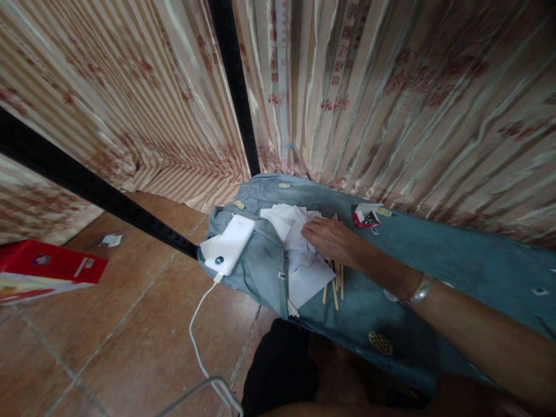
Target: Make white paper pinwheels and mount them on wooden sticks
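Paper sheets (290, 231): a loose white pile, several overlapping, on the blue-grey cloth (434, 255) that covers the low surface in front of you. The pile sits toward the cloth's left end, near the striped curtain (391, 104). One larger sheet (309, 281) slides out toward you from under the pile.

Wooden sticks (335, 286): thin and pale, lying partly under the papers and under your hand. Their long axis runs roughly away from you toward the curtain, with the near ends poking out below the large sheet.

Your right hand (332, 238): reaches in from the lower right, palm down, resting on the right edge of the pile and across the sticks. The fingertips point left into the papers, so the pile lies directly ahead of them and touching. Fingers lie flat and loosely together, not curled; you pinch nothing that shows, though anything under the palm is hidden. A silver bangle (419, 292) sits on that wrist.

Your left hand: not visible, so the right is the only one at the pile.

Around it:
- White power bank (230, 243) just left of the papers, at the cloth's left edge, its white cable (197, 330) dropping to the tiled floor (108, 336).
- Small red-and-white box (364, 217) beyond your hand, near the curtain, apart from the pile.
- Red carton (47, 263) on the floor, well off left.
- Black frame bars (234, 87) cross the view.
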